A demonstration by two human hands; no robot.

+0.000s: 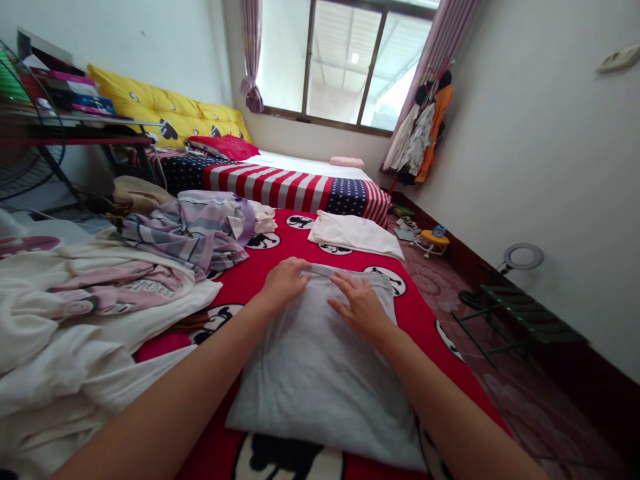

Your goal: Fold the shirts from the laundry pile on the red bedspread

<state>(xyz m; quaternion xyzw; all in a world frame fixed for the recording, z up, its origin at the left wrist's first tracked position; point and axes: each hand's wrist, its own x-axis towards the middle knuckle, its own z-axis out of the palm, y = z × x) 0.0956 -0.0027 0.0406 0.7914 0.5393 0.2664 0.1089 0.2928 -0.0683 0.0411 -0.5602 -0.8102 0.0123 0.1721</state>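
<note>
A light grey garment (325,373) lies spread in a flat, folded shape on the red bedspread (270,260), its wide end towards me. Its exact kind is not clear. At the far left corner, my left hand (286,285) has its fingers closed around the garment's edge. My right hand (361,303) rests on the cloth just below the far edge, fingers spread and holding nothing. Beyond both hands lies a white folded garment (355,235) on the same bedspread.
Heaped white clothes (90,333) and a plaid purple-grey garment (200,227) cover the left side. A second bed with a stars-and-stripes cover (280,189) stands by the window. To the right are a dark green folding stool (530,313) and a yellow stool (434,240).
</note>
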